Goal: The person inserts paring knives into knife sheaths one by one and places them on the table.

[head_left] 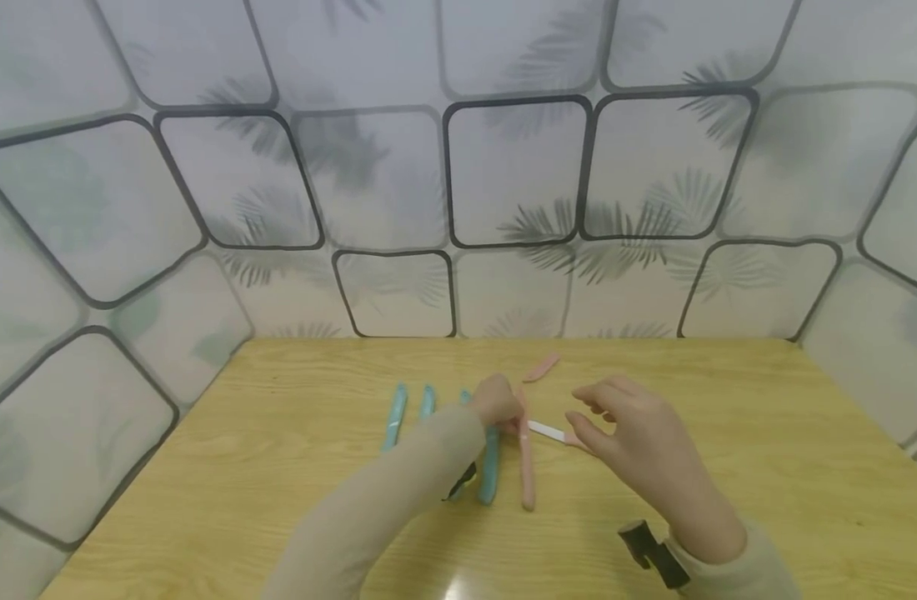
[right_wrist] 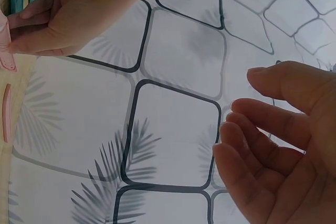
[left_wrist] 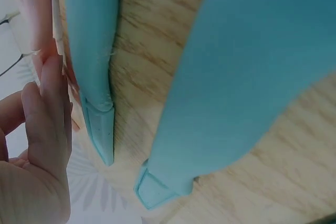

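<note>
My left hand (head_left: 496, 400) pinches a pink covered knife (head_left: 528, 475) near its far end, which the fingers partly hide. In the left wrist view, the left fingertips (left_wrist: 51, 72) meet over pink plastic. Just right of it lies a bare white blade (head_left: 546, 431) on a pink handle (head_left: 580, 442). My right hand (head_left: 642, 433) hovers over that handle with loosely curved fingers and nothing in its grasp. Several blue covered knives, among them a near one (head_left: 490, 467) and a leftmost one (head_left: 395, 417), lie side by side under and beside my left forearm.
A loose pink piece like a blade cover (head_left: 541, 368) lies toward the back of the wooden table (head_left: 774, 467). Behind the table edge stands a wall (head_left: 514, 175) with a rounded-square and leaf pattern. Dark straps (head_left: 653, 554) sit at the wrists.
</note>
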### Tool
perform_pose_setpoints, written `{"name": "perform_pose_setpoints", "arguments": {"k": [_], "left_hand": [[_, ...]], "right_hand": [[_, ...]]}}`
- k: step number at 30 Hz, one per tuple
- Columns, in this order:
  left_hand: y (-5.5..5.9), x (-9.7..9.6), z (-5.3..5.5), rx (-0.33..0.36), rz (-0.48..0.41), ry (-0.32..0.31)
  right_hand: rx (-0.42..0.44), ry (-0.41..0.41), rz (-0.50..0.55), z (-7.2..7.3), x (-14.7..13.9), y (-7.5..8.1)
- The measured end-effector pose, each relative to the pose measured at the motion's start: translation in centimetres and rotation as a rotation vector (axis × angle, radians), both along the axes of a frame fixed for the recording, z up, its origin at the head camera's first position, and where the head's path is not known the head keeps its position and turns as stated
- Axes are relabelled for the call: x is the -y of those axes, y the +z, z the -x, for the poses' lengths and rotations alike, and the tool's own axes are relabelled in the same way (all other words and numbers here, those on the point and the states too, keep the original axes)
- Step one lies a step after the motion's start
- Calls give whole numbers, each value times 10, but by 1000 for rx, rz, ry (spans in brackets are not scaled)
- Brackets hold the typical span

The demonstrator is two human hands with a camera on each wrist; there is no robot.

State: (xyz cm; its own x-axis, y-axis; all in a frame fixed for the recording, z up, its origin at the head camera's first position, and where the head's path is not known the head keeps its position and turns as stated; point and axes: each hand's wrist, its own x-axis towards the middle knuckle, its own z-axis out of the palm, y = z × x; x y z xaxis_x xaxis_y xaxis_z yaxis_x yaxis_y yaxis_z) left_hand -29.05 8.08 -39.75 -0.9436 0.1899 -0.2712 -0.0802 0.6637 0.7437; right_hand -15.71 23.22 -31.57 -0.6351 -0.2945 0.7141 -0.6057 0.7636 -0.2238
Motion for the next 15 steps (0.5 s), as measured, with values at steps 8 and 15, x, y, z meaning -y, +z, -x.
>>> {"name": "perform_pose_setpoints", "arguments": {"k": [8,15], "left_hand": [[-1,0,1,12,44,10],[1,0,1,2,92,-10]], "right_hand": [[-1,-3,-3,0,0,1],[10,-12,-3,-1,0,3]]}}
